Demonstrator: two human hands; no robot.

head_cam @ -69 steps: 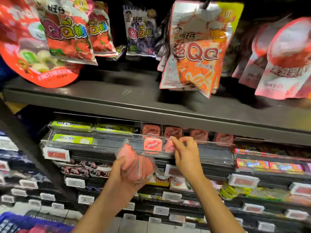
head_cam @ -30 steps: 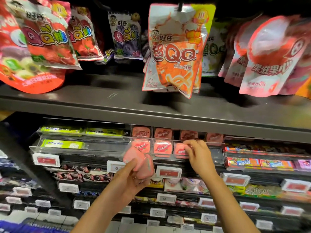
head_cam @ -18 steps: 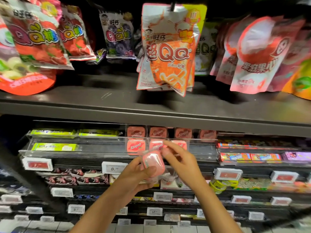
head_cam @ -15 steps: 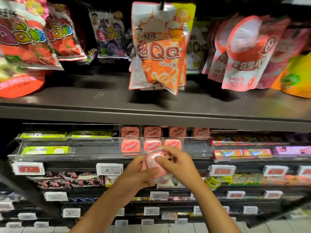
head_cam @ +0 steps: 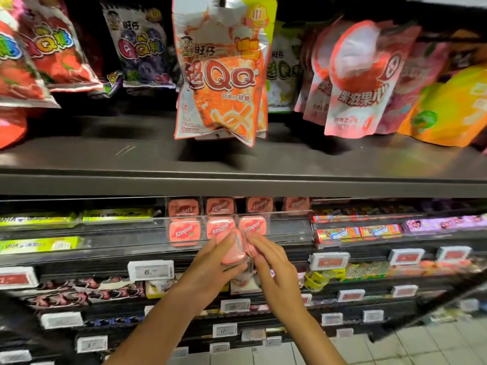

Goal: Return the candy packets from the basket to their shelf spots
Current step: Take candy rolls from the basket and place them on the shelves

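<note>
My left hand (head_cam: 208,270) grips a stack of pink candy tins (head_cam: 233,247) just below the clear shelf tray (head_cam: 287,227). My right hand (head_cam: 271,264) touches the right side of that stack with its fingertips; whether it pinches a tin I cannot tell. Three pink Kissport tins (head_cam: 220,229) stand in the tray's front row, and a second row of tins (head_cam: 221,206) stands behind them. The tray space right of the third tin holds nothing. No basket shows in the frame.
A dark upper shelf (head_cam: 237,159) overhangs the tray, with hanging candy bags (head_cam: 224,72) above it. Green gum packs (head_cam: 39,245) lie to the left and colourful boxes (head_cam: 358,231) to the right. Price tags (head_cam: 150,270) line the lower rails. Tiled floor (head_cam: 434,343) shows bottom right.
My right hand put tins into the tray's front row, then dropped back to the stack in my left hand. The front row grew to three tins. The camera swung left.
</note>
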